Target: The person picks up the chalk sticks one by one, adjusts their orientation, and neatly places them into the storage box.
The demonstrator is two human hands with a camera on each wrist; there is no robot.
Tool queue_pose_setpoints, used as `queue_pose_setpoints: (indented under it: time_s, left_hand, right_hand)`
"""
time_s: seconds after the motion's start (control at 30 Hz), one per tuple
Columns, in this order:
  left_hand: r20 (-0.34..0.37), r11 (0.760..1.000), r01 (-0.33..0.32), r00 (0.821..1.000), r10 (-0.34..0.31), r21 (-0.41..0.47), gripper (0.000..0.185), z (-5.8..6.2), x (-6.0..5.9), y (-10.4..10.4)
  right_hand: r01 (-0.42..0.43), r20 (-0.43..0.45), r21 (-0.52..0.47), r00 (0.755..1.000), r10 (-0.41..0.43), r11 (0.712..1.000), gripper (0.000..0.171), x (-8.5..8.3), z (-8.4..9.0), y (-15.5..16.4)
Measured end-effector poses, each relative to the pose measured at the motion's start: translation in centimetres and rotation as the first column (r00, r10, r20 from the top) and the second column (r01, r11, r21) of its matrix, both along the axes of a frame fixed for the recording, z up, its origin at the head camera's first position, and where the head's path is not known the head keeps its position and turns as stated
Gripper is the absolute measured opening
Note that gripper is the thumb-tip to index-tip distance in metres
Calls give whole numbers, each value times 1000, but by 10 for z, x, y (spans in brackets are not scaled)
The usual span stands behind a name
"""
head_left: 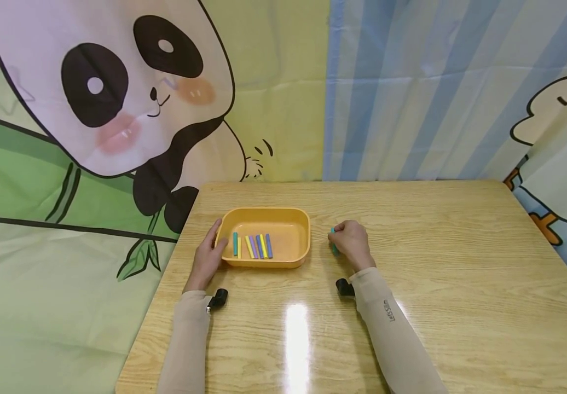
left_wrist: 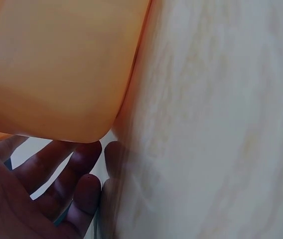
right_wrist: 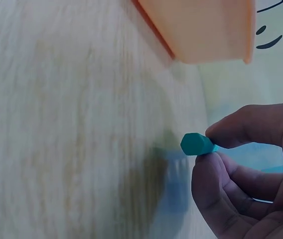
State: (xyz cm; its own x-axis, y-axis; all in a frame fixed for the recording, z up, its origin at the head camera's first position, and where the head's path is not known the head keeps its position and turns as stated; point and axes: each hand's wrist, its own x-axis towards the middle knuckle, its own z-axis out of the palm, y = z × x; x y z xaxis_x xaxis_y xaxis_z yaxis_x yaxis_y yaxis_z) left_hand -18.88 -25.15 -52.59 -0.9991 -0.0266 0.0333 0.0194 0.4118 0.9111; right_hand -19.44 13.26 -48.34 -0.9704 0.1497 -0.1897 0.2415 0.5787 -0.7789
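Observation:
My left hand (head_left: 207, 262) grips the left end of a yellow-orange plastic tray (head_left: 285, 264), thumb over the rim and fingers along the outside. Inside, toward the left and middle, lie several thin sticks (head_left: 252, 247) in teal, yellow, purple and blue, roughly side by side. To the right of the tray, my right hand (head_left: 351, 243) pinches a teal hexagonal stick (right_wrist: 193, 144) between thumb and fingertips, close over the table. The right wrist view shows its six-sided end pointing out from the fingers. The left wrist view shows the tray's outer wall (left_wrist: 62, 69) above curved fingers.
Both hands work over a light wooden table (head_left: 461, 262). Behind it hangs a printed curtain (head_left: 278, 87) with a panda and blue stripes. A small black camera (head_left: 218, 298) sits on the left wrist and another camera (head_left: 345, 288) on the right.

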Motion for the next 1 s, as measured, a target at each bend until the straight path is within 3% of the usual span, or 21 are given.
queue_pose_setpoints:
  time_s: [0.23, 0.53, 1.0]
  left_hand:
    - [22, 1000, 7, 1000, -8, 9, 59, 7, 2, 4]
    - [5, 1000, 17, 1000, -17, 23, 59, -1, 0, 0]
    - [8, 1000, 17, 1000, -17, 18, 59, 1, 1, 0]
  right_hand:
    - [-9, -2, 32, 1000, 9, 999, 25, -3, 7, -3]
    - [-15, -12, 13, 1000, 15, 1000, 24, -5, 15, -10]
    - [-54, -63, -17, 997, 53, 998, 25, -10, 39, -29]
